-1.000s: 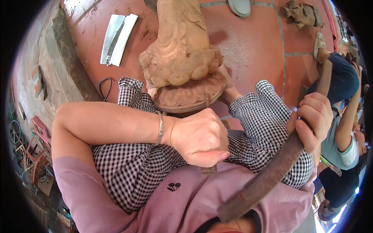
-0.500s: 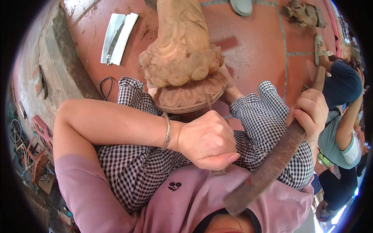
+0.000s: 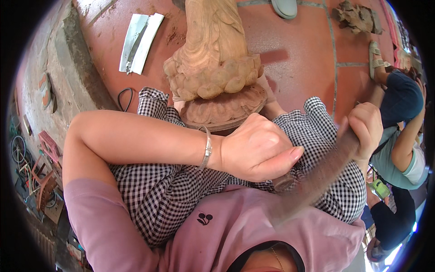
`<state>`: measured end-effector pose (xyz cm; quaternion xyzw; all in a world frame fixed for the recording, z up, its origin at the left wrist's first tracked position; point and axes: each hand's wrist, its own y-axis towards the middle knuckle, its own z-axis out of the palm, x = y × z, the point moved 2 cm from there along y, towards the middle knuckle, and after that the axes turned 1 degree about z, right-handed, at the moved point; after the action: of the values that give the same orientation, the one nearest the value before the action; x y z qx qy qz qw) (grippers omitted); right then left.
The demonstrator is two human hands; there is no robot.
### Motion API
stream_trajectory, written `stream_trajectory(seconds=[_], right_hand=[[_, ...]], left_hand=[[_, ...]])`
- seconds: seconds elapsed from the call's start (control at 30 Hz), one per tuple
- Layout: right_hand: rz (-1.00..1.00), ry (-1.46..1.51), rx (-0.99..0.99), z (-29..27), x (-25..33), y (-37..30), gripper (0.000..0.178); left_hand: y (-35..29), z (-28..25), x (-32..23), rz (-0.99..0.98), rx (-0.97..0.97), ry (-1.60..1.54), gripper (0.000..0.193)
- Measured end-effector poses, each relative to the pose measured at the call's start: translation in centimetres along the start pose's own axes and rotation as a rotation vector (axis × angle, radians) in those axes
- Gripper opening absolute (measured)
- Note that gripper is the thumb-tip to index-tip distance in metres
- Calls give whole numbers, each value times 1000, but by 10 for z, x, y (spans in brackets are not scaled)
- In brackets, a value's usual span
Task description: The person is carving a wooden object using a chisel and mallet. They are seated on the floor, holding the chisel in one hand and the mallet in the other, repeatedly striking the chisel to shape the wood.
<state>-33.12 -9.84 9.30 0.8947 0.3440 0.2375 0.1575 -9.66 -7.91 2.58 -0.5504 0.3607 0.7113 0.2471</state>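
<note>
— Carving (image 3: 215, 59) first: where does it sit?

— Between my knees, its round base against my checked trousers (image 3: 181, 195) on the red tiled floor (image 3: 299, 86). Its top runs out of the picture.

— And your left hand (image 3: 256, 149)?

— My left grip is a tight fist around a small dark tool (image 3: 284, 181); only a stub shows under my thumb, so I can't name its kind.

— The right hand (image 3: 364, 129)?

— My right grip is wrapped round the top of a long dark stick (image 3: 317, 179). It's blurred, and where its lower end stops against my pink shirt is hard to make out.

— Anyone nearby?

— A person (image 3: 401, 136) at the right rim, partly cut off.
</note>
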Motion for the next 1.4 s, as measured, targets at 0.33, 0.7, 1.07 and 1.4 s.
stream_trajectory(seconds=[0.33,0.7,1.07,1.4], right_hand=[[129,64,-10,14,-18,-25,24],[80,95,-29,22,-22,-41,31],[196,157,-46,36,-28,-60,30],[374,390,-213,45,-26,-73,27]], left_hand=[[11,5,-7,-91,-145,86,44],[24,8,0,-208,-144,219,54],[24,11,7,-10,11,228,27],[15,2,5,-7,49,155,36]])
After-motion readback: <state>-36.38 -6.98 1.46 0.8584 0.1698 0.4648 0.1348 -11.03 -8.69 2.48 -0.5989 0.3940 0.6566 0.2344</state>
